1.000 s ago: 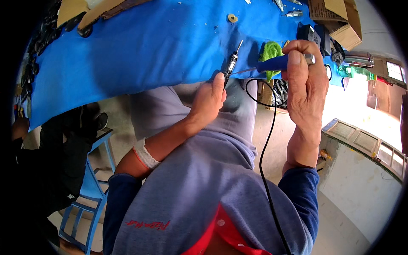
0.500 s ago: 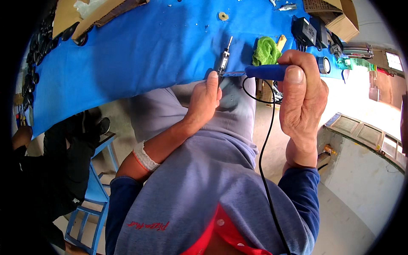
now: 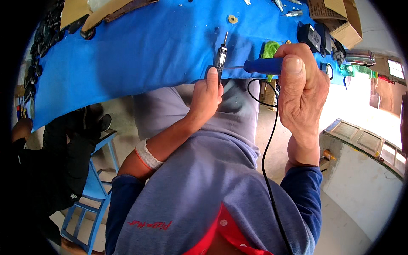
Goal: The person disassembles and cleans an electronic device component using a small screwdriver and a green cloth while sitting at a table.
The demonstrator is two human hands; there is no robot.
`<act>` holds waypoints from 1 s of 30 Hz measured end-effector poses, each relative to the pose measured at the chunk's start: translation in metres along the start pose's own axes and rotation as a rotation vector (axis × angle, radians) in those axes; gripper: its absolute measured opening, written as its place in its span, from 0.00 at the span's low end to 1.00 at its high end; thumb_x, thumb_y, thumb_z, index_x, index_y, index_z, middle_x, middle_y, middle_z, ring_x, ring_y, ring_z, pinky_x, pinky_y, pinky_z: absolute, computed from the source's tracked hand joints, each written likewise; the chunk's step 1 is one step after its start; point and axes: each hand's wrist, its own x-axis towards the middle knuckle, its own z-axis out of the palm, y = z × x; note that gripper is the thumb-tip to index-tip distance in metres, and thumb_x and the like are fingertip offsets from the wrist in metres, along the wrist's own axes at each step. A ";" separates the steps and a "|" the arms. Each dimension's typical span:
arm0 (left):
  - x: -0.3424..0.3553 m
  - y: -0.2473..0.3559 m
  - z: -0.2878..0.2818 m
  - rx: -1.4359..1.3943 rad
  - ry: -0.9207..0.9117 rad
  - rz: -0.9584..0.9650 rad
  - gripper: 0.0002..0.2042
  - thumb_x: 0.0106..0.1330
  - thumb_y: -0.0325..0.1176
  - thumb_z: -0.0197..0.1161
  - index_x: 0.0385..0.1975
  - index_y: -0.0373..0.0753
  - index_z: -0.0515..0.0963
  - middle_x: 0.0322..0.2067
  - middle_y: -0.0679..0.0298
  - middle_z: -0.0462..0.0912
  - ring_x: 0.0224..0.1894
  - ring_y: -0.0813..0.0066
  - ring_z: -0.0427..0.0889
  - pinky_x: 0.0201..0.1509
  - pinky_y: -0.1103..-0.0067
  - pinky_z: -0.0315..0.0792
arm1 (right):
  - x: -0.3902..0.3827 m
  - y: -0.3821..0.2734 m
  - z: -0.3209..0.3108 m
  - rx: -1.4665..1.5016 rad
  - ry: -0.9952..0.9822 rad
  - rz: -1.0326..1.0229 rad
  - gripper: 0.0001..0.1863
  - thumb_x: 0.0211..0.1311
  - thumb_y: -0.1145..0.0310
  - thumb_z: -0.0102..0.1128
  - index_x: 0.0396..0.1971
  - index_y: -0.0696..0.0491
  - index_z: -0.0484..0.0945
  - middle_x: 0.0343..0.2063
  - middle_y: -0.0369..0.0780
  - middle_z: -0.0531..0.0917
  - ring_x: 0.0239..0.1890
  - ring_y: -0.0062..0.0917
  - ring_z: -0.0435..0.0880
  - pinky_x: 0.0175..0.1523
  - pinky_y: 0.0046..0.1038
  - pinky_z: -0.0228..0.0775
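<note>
Closest to me is a person in a gray-blue shirt (image 3: pixel 182 187) with a bit of red at the neck. A black wire (image 3: pixel 264 157) runs up over the shirt and bends into a loop. The left arm wears a whitish band (image 3: pixel 147 155). The hands are apart from each other, and each one is closed on something. The left hand (image 3: pixel 206 95) pinches a skinny black part (image 3: pixel 221 57) with a thin metal rod poking out its top. That part is held up over the near edge of the blue-covered tabletop (image 3: pixel 140 55). The right hand (image 3: pixel 304 91) is wrapped around the blue handle of a screwdriver (image 3: pixel 263 66), and its thin metal stick points left to the part, right by the left thumb. I can't tell if the tip goes in. Off to the left, a person in black clothes (image 3: pixel 68 165) is beside a blue chair (image 3: pixel 94 187). On the tabletop, a fuzzy green cloth (image 3: pixel 270 50) lies just past the handle. Farther back are a yellowish ring (image 3: pixel 232 19), a black power box (image 3: pixel 312 36), a brown cardboard box (image 3: pixel 338 17) on the right, and lots of round black things (image 3: pixel 42 38) on the left.
</note>
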 end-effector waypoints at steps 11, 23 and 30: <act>0.000 0.000 0.003 0.024 0.019 0.038 0.33 0.63 0.67 0.37 0.11 0.41 0.62 0.06 0.68 0.60 0.06 0.78 0.59 0.08 0.81 0.51 | -0.002 0.003 -0.006 0.029 -0.068 0.062 0.08 0.65 0.67 0.47 0.32 0.57 0.70 0.18 0.38 0.74 0.19 0.24 0.73 0.26 0.24 0.64; 0.001 -0.001 0.003 0.030 0.011 0.036 0.32 0.63 0.67 0.39 0.11 0.42 0.61 0.06 0.69 0.59 0.06 0.80 0.58 0.07 0.81 0.50 | -0.004 0.002 -0.011 0.150 -0.101 0.144 0.06 0.57 0.72 0.46 0.31 0.57 0.70 0.15 0.39 0.71 0.16 0.28 0.72 0.25 0.28 0.63; 0.001 -0.001 0.002 0.023 0.008 0.027 0.32 0.63 0.67 0.39 0.11 0.42 0.61 0.06 0.69 0.59 0.06 0.81 0.58 0.08 0.82 0.49 | -0.004 0.002 -0.013 0.157 -0.094 0.145 0.06 0.54 0.74 0.47 0.31 0.59 0.71 0.18 0.40 0.73 0.19 0.28 0.72 0.28 0.26 0.66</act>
